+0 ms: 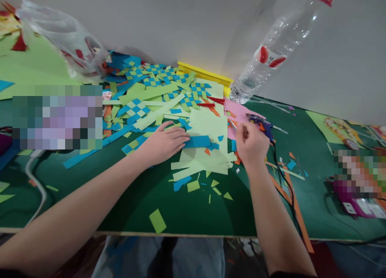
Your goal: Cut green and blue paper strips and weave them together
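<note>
My left hand [169,141] lies flat, fingers stretched out, at the left end of a short blue paper strip [197,142]. Beneath that strip is a pale green sheet [208,123], with pale strips across its near end. My right hand [251,141] is closed just right of the sheet, around a thin silvery tool [232,124]; its exact kind is hidden by the fist. Behind that hand, partly covered, sits a dark blue tool [261,123] with a black cord. Woven blue-and-green paper fish [134,111] are heaped beyond my left hand.
A tall clear plastic bottle [271,53] stands by the wall, beside a yellow strip [205,75]. Paper scraps [193,185] litter the green table [126,209]. A plastic bag [63,37] is at back left. Orange strips [297,209] reach the front edge.
</note>
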Action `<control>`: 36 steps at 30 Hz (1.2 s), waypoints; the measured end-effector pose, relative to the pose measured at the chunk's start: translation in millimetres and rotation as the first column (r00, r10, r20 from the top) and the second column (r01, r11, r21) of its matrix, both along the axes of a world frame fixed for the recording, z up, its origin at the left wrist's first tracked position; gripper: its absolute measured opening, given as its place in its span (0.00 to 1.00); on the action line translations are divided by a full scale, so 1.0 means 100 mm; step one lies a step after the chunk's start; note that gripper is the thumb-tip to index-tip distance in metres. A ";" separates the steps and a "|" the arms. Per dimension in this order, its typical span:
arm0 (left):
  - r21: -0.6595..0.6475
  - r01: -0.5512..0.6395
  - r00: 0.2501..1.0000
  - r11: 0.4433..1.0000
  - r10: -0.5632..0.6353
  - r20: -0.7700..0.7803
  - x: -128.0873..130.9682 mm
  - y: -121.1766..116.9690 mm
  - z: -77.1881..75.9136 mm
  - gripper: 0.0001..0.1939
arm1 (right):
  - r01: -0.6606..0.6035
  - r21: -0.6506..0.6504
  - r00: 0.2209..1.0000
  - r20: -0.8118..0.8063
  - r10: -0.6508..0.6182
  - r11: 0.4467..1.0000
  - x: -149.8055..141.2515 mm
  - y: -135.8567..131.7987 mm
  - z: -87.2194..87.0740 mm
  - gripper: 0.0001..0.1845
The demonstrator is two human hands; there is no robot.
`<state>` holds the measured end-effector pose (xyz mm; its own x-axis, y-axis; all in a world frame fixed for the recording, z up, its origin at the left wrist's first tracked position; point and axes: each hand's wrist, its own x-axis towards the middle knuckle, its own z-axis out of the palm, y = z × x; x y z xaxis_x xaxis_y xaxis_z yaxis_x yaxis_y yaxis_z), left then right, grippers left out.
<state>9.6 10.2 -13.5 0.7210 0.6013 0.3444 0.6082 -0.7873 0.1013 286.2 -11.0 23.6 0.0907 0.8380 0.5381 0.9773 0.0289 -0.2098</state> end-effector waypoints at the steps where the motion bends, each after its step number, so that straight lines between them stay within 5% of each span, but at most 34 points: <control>1: 0.001 -0.007 1.000 1.000 0.007 0.001 -0.01 0.00 0.01 0.17 | 0.026 0.038 1.000 0.001 -0.026 0.999 0.05 -0.02 0.05 0.20; 5: 0.043 -0.055 0.998 0.998 0.055 -0.007 -0.02 0.00 0.07 0.17 | 0.081 0.024 0.995 -0.054 -0.080 0.996 0.25 -0.11 0.18 0.17; 11: 0.108 -0.058 0.996 0.992 0.065 -0.066 0.05 -0.03 0.08 0.18 | 0.169 -0.404 0.982 0.147 -0.119 0.899 0.53 -0.20 -0.06 0.20; 16: 0.035 0.117 0.991 0.993 -0.114 -0.069 0.08 -0.04 0.01 0.25 | 0.173 -0.429 0.977 0.188 -0.100 0.886 0.65 -0.25 -0.22 0.23; 20: -0.049 0.142 0.987 0.989 -0.145 -0.064 0.07 -0.01 -0.03 0.23 | 0.144 -0.467 0.978 0.205 -0.051 0.873 0.72 -0.24 -0.23 0.23; 25: -0.090 0.133 0.985 0.987 -0.142 -0.093 0.06 0.01 -0.05 0.24 | 0.133 -0.425 0.989 0.115 -0.092 0.895 0.74 -0.26 -0.16 0.23; 36: -0.085 0.143 0.986 0.986 -0.149 -0.070 0.06 0.00 0.03 0.23 | 0.197 -0.111 0.959 -0.183 -0.215 0.974 0.69 -0.27 -0.03 0.28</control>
<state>15.4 9.9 -10.9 0.8249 0.5112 0.2413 0.4960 -0.8593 0.1248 355.1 -37.9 20.4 0.3607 0.8347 0.4162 0.9010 -0.1966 -0.3867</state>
